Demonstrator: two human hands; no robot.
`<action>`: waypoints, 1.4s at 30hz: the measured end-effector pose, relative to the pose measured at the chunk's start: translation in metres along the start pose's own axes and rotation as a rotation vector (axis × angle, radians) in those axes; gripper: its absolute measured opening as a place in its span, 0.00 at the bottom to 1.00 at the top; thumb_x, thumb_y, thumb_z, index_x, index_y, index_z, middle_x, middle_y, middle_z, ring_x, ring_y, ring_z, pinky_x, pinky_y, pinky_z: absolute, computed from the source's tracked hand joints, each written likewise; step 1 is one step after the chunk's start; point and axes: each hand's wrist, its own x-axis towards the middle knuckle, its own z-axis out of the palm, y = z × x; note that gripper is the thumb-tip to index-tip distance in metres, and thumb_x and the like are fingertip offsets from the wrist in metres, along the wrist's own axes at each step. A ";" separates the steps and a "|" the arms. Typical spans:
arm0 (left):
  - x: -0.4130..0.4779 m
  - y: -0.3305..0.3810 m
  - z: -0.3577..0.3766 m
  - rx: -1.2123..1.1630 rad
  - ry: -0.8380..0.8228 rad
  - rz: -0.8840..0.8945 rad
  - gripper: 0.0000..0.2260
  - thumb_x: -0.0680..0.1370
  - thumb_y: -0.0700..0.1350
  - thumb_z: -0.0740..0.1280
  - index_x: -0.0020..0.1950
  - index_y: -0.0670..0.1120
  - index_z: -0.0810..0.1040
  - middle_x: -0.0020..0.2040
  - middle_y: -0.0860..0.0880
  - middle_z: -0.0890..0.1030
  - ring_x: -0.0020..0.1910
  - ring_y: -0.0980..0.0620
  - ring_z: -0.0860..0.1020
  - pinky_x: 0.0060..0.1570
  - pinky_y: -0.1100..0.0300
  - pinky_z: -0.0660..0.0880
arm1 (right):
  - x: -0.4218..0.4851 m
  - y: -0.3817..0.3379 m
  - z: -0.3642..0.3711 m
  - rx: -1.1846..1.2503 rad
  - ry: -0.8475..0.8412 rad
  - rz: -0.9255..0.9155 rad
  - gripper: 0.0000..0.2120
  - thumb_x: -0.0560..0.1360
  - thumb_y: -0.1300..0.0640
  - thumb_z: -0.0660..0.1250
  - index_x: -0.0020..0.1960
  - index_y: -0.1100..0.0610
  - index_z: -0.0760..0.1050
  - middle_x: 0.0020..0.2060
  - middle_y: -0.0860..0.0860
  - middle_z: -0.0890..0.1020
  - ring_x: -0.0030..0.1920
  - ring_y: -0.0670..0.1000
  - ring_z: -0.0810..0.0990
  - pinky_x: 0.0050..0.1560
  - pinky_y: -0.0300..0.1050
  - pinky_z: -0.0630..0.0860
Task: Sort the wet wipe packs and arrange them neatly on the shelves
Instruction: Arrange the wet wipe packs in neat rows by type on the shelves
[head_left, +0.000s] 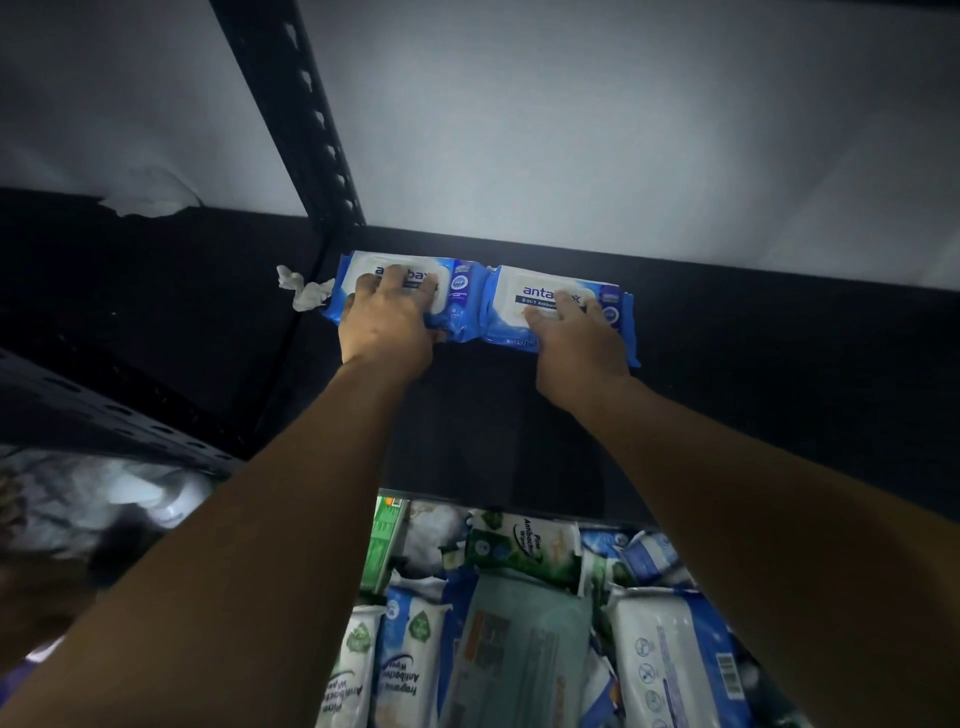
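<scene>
The left hand (387, 317) grips the left pack (460, 291). Its fingers (395, 275) curve down over the white lid and its thumb sits at the pack's near edge. The right hand (576, 343) rests on the right pack (511, 296), with thumb and fingers (563, 299) spread fairly flat on the lid; the outer fingers are hidden behind the hand, so how they lie cannot be told.

Both packs are blue with white lids and lie flat on the black shelf (779, 364), under the fingertips. They sit side by side with their short ends touching between the two hands. Just beyond the fingertips the shelf's back edge meets the white wall (571, 130).

Outward of the left fingers, just beside the left pack's far end, a crumpled white tissue (301, 288) lies at the foot of a black perforated post (291, 104). Well back from the fingers, below both forearms and under the shelf's front edge, a loose pile (519, 623) of green, white and blue wipe packs lies at mixed angles.
</scene>
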 end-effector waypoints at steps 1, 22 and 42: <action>-0.001 0.000 0.001 -0.003 0.003 0.002 0.32 0.77 0.60 0.69 0.79 0.58 0.62 0.76 0.50 0.62 0.74 0.42 0.61 0.69 0.44 0.67 | 0.000 0.000 0.001 -0.006 0.012 -0.005 0.37 0.74 0.56 0.72 0.78 0.46 0.60 0.78 0.54 0.59 0.78 0.64 0.54 0.71 0.63 0.67; -0.288 0.066 0.025 -0.504 0.155 -0.061 0.28 0.70 0.50 0.58 0.66 0.40 0.77 0.59 0.38 0.77 0.60 0.33 0.75 0.60 0.41 0.74 | -0.334 0.085 0.075 0.420 0.329 0.299 0.24 0.68 0.63 0.74 0.64 0.59 0.79 0.52 0.57 0.80 0.50 0.62 0.79 0.48 0.57 0.80; -0.401 0.057 0.022 -0.501 -0.500 -0.325 0.55 0.65 0.64 0.74 0.81 0.46 0.48 0.73 0.44 0.64 0.73 0.41 0.65 0.68 0.46 0.69 | -0.451 -0.039 0.137 0.866 -0.290 0.590 0.47 0.68 0.34 0.63 0.78 0.57 0.53 0.70 0.60 0.70 0.67 0.63 0.74 0.66 0.59 0.73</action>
